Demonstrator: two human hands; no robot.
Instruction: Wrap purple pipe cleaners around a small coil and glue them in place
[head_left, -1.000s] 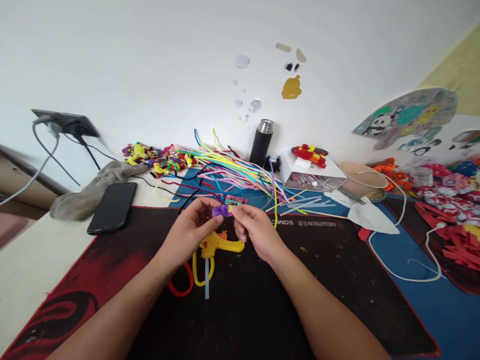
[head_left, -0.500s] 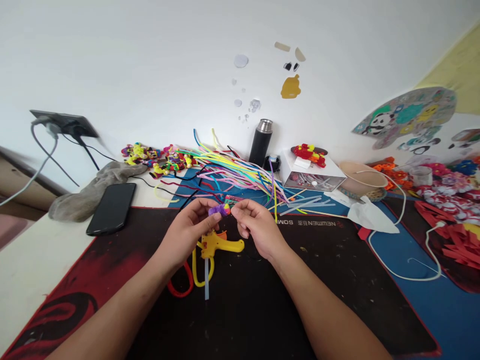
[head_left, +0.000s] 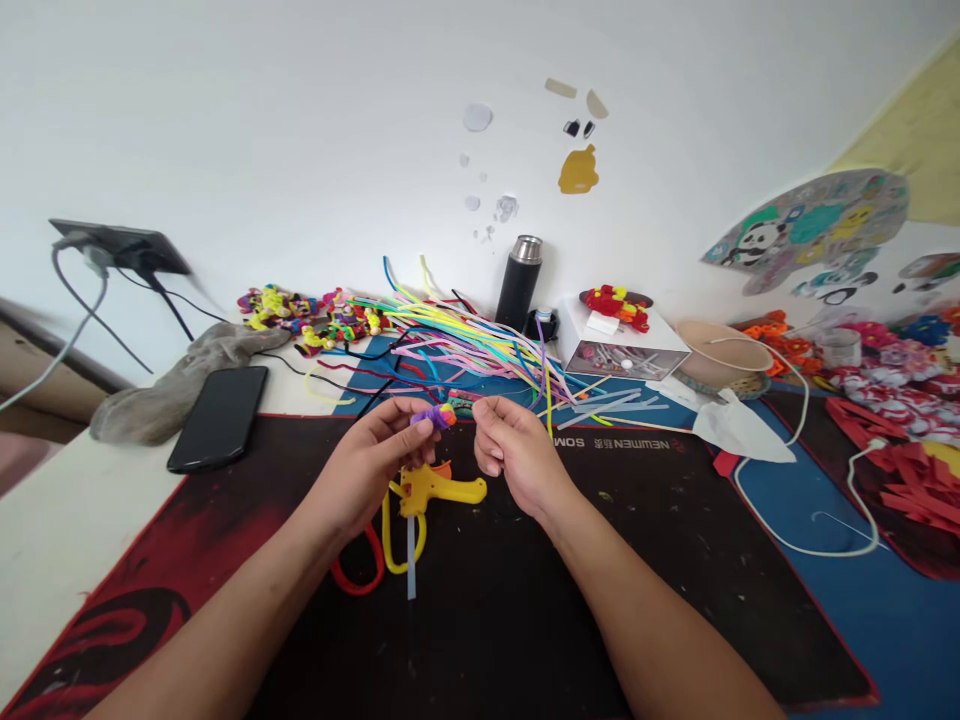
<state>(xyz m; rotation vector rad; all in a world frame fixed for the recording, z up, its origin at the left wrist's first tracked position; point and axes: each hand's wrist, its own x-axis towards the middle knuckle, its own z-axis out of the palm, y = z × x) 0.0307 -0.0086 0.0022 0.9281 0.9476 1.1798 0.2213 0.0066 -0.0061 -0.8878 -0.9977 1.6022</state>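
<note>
Between the thumb and fingers of my left hand (head_left: pixel 390 440) is a small purple pipe-cleaner figure (head_left: pixel 427 419) with a yellow and red tip. My right hand (head_left: pixel 514 445) is closed in a pinch just right of that tip, apart from it; anything held in its fingertips is too small to make out. Below the hands a yellow glue gun (head_left: pixel 442 487) lies on the black desk mat (head_left: pixel 480 620), a clear glue stick (head_left: pixel 411 565) sticking out of it. A yellow loop (head_left: pixel 389 535) and a red loop (head_left: pixel 358 588) lie beside the gun, partly behind my left forearm.
Many coloured pipe cleaners (head_left: pixel 480 340) are heaped behind the hands, near a black thermos (head_left: pixel 520 285). Small finished figures (head_left: pixel 277 305) sit left of them, a phone (head_left: pixel 217 418) nearer. To the right are a white box (head_left: pixel 626 345), a bowl (head_left: pixel 724 352) and a white cable (head_left: pixel 806 553).
The gap between my right fingertips and the purple figure's tip has widened. My left hand with the figure has shifted slightly left. The whole view has drifted a little.
</note>
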